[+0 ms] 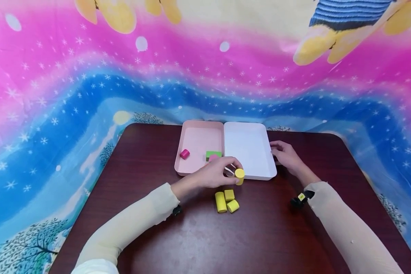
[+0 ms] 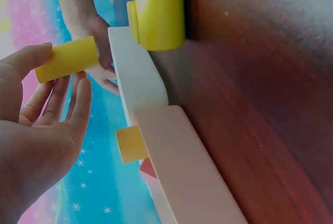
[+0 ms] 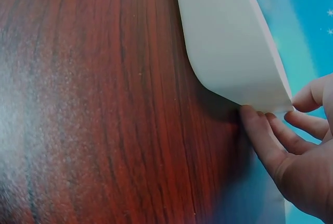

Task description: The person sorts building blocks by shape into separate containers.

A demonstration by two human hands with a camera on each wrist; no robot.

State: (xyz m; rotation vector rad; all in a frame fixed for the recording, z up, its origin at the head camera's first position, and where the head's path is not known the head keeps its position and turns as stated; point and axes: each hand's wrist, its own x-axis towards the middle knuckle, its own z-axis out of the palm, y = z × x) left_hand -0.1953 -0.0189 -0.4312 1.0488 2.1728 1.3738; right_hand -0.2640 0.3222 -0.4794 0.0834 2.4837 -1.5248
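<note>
My left hand (image 1: 212, 174) pinches a yellow cylinder block (image 1: 239, 176) between thumb and fingertips, over the near edge of the white tray (image 1: 250, 150). In the left wrist view the cylinder (image 2: 67, 60) lies slantwise across the fingertips, with the palm turned toward the camera. Beside the white tray's right wall, my right hand (image 1: 287, 155) has its fingertips at the outer side. The right wrist view shows those fingers (image 3: 265, 135) fairly straight, touching the tray wall near a corner. Several yellow blocks (image 1: 221, 202) stand close together on the table below my left hand.
A pink tray (image 1: 200, 131) adjoins the white one on the left. In it lie a dark pink cylinder (image 1: 184, 154), a green block (image 1: 210, 154) and a pink piece partly behind my left hand. The brown table (image 1: 150, 152) meets a patterned cloth (image 1: 198, 87) at the back.
</note>
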